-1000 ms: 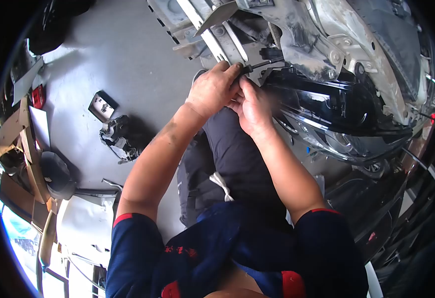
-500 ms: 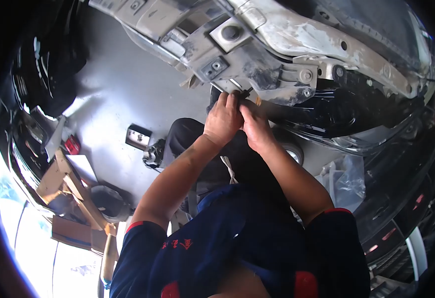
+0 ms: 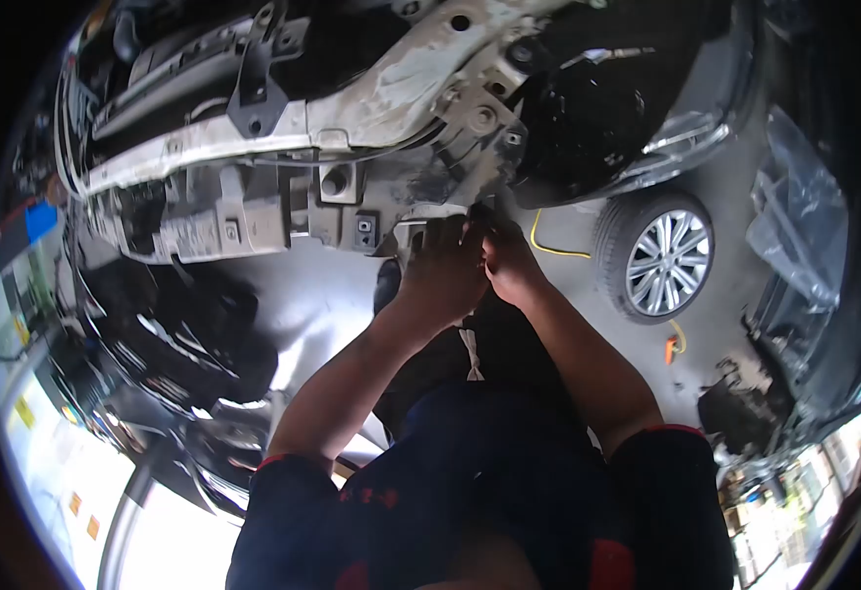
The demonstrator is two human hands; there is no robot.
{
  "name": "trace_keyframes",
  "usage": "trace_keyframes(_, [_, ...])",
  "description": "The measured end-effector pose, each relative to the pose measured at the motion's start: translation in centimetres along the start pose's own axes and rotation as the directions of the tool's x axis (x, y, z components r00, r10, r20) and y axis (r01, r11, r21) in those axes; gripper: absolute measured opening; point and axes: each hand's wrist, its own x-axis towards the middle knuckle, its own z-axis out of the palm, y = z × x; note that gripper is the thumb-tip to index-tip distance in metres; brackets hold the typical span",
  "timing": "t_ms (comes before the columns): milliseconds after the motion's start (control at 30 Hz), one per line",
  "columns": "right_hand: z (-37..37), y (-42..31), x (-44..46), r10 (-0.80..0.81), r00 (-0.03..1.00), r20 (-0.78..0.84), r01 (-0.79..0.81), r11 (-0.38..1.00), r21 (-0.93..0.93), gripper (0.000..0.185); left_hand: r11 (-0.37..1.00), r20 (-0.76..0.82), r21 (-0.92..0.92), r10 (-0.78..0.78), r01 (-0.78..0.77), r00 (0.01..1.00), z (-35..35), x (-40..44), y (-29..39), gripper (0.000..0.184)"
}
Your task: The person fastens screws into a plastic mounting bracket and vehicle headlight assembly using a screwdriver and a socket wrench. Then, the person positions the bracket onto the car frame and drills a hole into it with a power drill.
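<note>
Closest is the dark shirt with red trim on its sleeves, and just past it a pale cord hangs at the waist over dark trousers. Both bare arms reach forward and meet under the car's exposed front. The left hand has its fingers bent in, closed around what looks like a dark tool (the shadow is deep there, so its shape is hard to make out). The right hand is close against the left, fingers curled; how firmly it grips, if at all, I cannot tell. The tool sits between the hands' fingertips, just below the dirty metal bracket.

Above the bracket, a scuffed pale beam slants across the car, and a black panel curves away to its right. On the grey floor, to the right of the hands, a wheel with silver spokes lies near a yellow cable. Beyond it is clear plastic sheeting. Off to the left are glossy black car parts.
</note>
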Motion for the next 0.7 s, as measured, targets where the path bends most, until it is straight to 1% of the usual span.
trace_keyframes(33, [1.2,0.8,-0.1,-0.109,0.992,-0.056,0.108,0.994,-0.027,0.034,0.98,0.01,-0.188,0.071,-0.068,0.997,-3.6,-1.0,0.2,0.031])
trace_keyframes(67, [3.6,1.0,-0.6,-0.246,0.955,-0.167,0.223,0.964,-0.146,0.027,0.93,-0.225,-0.16,0.29,-0.329,0.93,-7.9,-1.9,0.2,0.029])
trace_keyframes(100, [5.0,1.5,-0.6,-0.33,0.908,-0.258,0.291,0.94,-0.179,0.022,0.807,-0.397,-0.126,0.493,-0.577,0.775,-12.2,-2.8,-0.5,0.027])
trace_keyframes(133, [6.0,2.6,-0.3,-0.367,0.875,-0.315,0.334,0.93,-0.154,0.021,0.758,-0.374,0.079,0.625,-0.648,0.685,-14.9,-3.1,-2.6,0.026])
trace_keyframes(167, [6.5,3.4,0.2,-0.326,0.882,-0.341,0.352,0.936,0.016,0.023,0.766,-0.397,0.235,0.638,-0.599,0.66,-16.4,-2.3,-4.3,0.026])
trace_keyframes(200, [6.5,4.8,1.1,-0.391,0.846,-0.364,0.422,0.906,0.008,0.024,0.76,-0.419,0.381,0.65,-0.527,0.634,-17.9,-1.6,-6.0,0.026])
trace_keyframes(233, [6.7,6.1,1.9,-0.442,0.81,-0.385,0.478,0.878,-0.002,0.025,0.68,-0.411,0.528,0.729,-0.51,0.547,-19.4,0.5,-6.8,0.024])
trace_keyframes(267, [6.8,7.7,3.0,-0.528,0.751,-0.397,0.557,0.829,-0.049,0.026,0.639,-0.38,0.572,0.762,-0.514,0.524,-20.3,1.8,-7.7,0.027])
trace_keyframes(300, [7.1,8.2,3.5,-0.575,0.705,-0.415,0.587,0.802,-0.114,0.028,0.588,-0.356,0.624,0.801,-0.515,0.482,-20.9,3.3,-8.3,0.031])
trace_keyframes(333, [7.4,8.7,3.9,-0.619,0.656,-0.431,0.61,0.772,-0.181,0.036,0.578,-0.337,0.648,0.802,-0.496,0.494,-21.0,4.6,-8.6,0.034])
trace_keyframes(367, [7.7,9.3,3.9,-0.646,0.625,-0.438,0.625,0.75,-0.216,0.036,0.569,-0.317,0.672,0.799,-0.474,0.511,-20.8,5.7,-8.8,0.038])
trace_keyframes(400, [7.8,9.7,4.2,-0.676,0.591,-0.441,0.639,0.725,-0.256,0.035,0.562,-0.264,0.656,0.796,-0.503,0.545,-20.5,6.9,-8.8,0.042])
trace_keyframes(433, [7.7,10.1,4.8,-0.707,0.556,-0.438,0.652,0.697,-0.297,0.034,0.498,-0.208,0.68,0.835,-0.539,0.509,-19.9,8.4,-9.3,0.045])
trace_keyframes(467, [7.9,10.4,5.7,-0.811,0.405,-0.423,0.731,0.565,-0.383,0.034,0.564,-0.227,0.631,0.791,-0.534,0.568,-19.4,8.8,-10.0,0.047])
trace_keyframes(500, [8.3,10.4,5.8,-0.81,0.388,-0.439,0.727,0.562,-0.394,0.034,0.627,-0.243,0.582,0.742,-0.518,0.625,-19.1,9.0,-9.8,0.049])
trace_keyframes(567, [8.6,10.3,5.9,-0.813,0.351,-0.465,0.719,0.552,-0.423,0.034,0.743,-0.279,0.332,0.666,-0.581,0.692,-18.5,9.1,-10.2,0.051])
trace_keyframes(600, [8.5,10.5,6.0,-0.802,0.373,-0.467,0.738,0.561,-0.375,0.035,0.785,-0.285,0.193,0.618,-0.588,0.732,-18.4,8.9,-10.6,0.052])
trace_keyframes(700, [8.6,10.7,7.2,-0.787,0.361,-0.5,0.767,0.556,-0.321,0.035,0.732,-0.257,0.314,0.679,-0.605,0.688,-18.7,9.3,-11.0,0.053])
